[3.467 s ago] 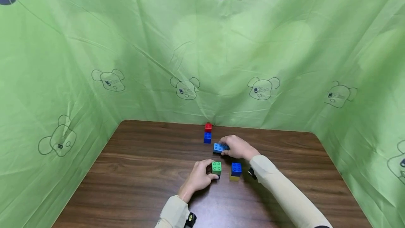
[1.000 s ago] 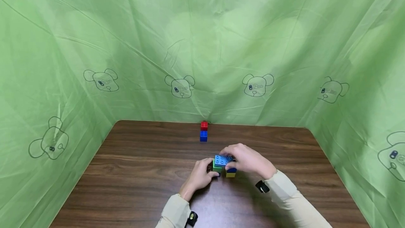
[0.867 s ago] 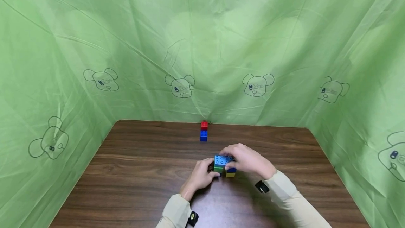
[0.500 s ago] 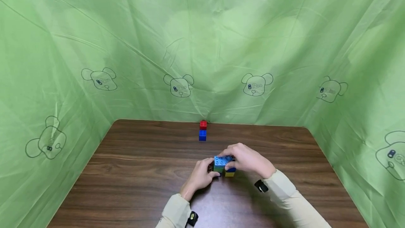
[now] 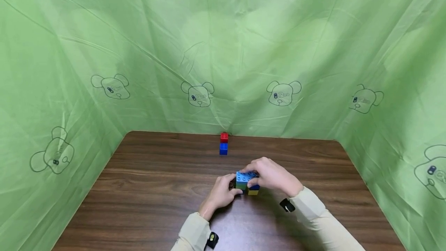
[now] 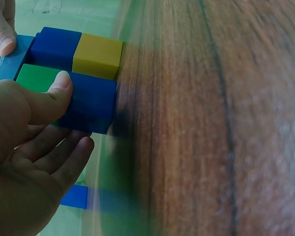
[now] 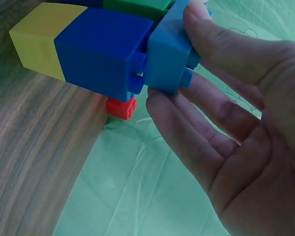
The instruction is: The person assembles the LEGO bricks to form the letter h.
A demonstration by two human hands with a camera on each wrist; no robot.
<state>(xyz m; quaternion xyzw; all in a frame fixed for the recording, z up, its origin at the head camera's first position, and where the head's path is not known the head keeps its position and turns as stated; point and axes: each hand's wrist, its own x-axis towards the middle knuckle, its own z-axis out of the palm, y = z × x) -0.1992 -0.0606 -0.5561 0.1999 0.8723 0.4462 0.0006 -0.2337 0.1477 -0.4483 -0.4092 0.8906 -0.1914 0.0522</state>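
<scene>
One green cloth [image 5: 240,49] hangs round the back and sides of a wooden table [image 5: 146,212]. The left hand [image 5: 220,193] grips one short stack, thumb on one face and fingers behind, presumably to steady it. The right hand [image 5: 271,175] pinches the long light-blue brick [image 5: 241,177] by its right end; the brick bridges two stacks, their spacing apparently suited to its length. Left stack: green brick [image 6: 35,77] over lower dark-blue brick [image 6: 94,101]. Right stack, just beside, not visibly gripped: upper dark-blue brick [image 7: 101,51] over yellow brick [image 7: 42,42]. Well apart, near the far table edge: small blue brick [image 5: 223,149] in front of red brick [image 5: 224,138]; cannot tell whether they touch. Right wrist view: upper dark-blue brick's studs [image 7: 136,82] show beneath the bridge, so that end is judged not fully seated. Lettering on the cloth's bear heads [image 5: 199,96] is too small to read; no brand legible on the bricks.
</scene>
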